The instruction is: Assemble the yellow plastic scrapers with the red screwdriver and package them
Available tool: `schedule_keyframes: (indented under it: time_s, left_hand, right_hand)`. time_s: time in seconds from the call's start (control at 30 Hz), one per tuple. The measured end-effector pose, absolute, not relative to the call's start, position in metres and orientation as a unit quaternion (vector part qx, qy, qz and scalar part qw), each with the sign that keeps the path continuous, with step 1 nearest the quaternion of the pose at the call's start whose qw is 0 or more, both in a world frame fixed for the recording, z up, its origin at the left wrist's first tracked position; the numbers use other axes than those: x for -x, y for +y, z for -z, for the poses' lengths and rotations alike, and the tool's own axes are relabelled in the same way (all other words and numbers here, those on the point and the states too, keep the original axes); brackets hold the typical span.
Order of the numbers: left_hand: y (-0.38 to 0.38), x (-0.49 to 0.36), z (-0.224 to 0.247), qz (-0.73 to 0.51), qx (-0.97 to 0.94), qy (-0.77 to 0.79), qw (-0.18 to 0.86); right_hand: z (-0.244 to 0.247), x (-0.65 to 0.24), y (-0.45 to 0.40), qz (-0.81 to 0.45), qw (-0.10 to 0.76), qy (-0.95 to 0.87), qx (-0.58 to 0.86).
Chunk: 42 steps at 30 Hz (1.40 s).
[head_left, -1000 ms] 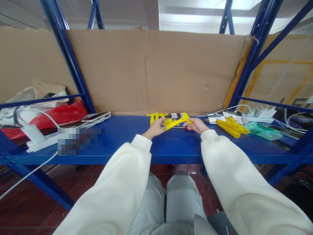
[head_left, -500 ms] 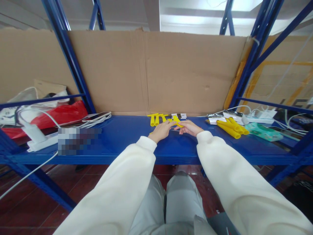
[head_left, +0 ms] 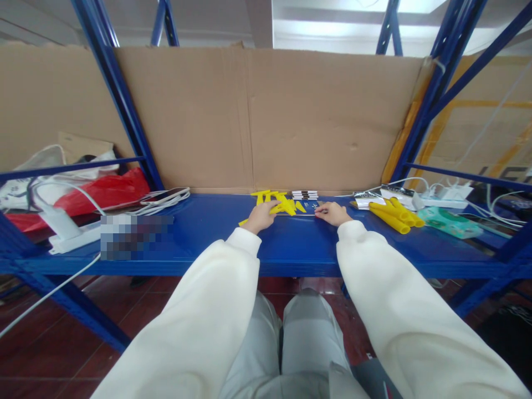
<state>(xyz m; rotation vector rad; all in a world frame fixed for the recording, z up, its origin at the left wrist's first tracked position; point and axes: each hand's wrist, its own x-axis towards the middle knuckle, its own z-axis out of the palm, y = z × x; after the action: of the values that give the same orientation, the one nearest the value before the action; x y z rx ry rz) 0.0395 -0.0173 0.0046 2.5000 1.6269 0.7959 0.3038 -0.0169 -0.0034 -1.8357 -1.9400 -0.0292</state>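
My left hand (head_left: 260, 217) is closed round a yellow finned tube (head_left: 286, 207). The fins stick out past the fingers on the right, and its other end shows at the wrist. My right hand (head_left: 332, 214) rests low over the shelf, fingertips pressed together at the edge of a thin flat piece with white marks (head_left: 313, 205); what they pinch is too small to make out. Between the hands lies a small yellow triangular piece (head_left: 300, 207). Behind the left hand are several yellow T-shaped pieces (head_left: 261, 197). Black-and-white strips (head_left: 305, 195) lie behind, against the cardboard.
Yellow tubes (head_left: 393, 216) are piled on the right of the blue shelf (head_left: 208, 235), beside a green packet (head_left: 451, 221) and a white power strip (head_left: 444, 200). Cables (head_left: 166, 200), a red bag (head_left: 108, 191) and another power strip (head_left: 77, 238) are at left. Cardboard (head_left: 266, 122) closes the back.
My hands were together at a yellow piece and are now apart. The left has moved left with the finned tube; the right has moved right and down to the shelf.
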Motion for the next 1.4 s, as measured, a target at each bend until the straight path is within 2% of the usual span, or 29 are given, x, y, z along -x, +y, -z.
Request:
schedule_keyframes:
  time_s: [0.17, 0.4, 0.67, 1.4]
  left_hand:
    - [-0.017, -0.042, -0.003, -0.268, -0.796, 0.540, 0.052]
    - [-0.012, -0.040, -0.001, -0.277, -0.798, 0.533, 0.038]
    - [-0.011, -0.040, 0.000, -0.282, -0.801, 0.527, 0.037]
    - [-0.010, -0.041, 0.002, -0.256, -0.826, 0.502, 0.013]
  right_hand:
    - [0.000, -0.306, -0.020, 0.023, 0.193, -0.714, 0.673]
    - [-0.005, -0.317, -0.027, 0.029, 0.147, -0.609, 0.779]
    - [0.002, -0.317, -0.018, 0.050, 0.166, -0.562, 0.809]
    - [0.004, -0.311, 0.019, -0.008, 0.207, -0.450, 0.869]
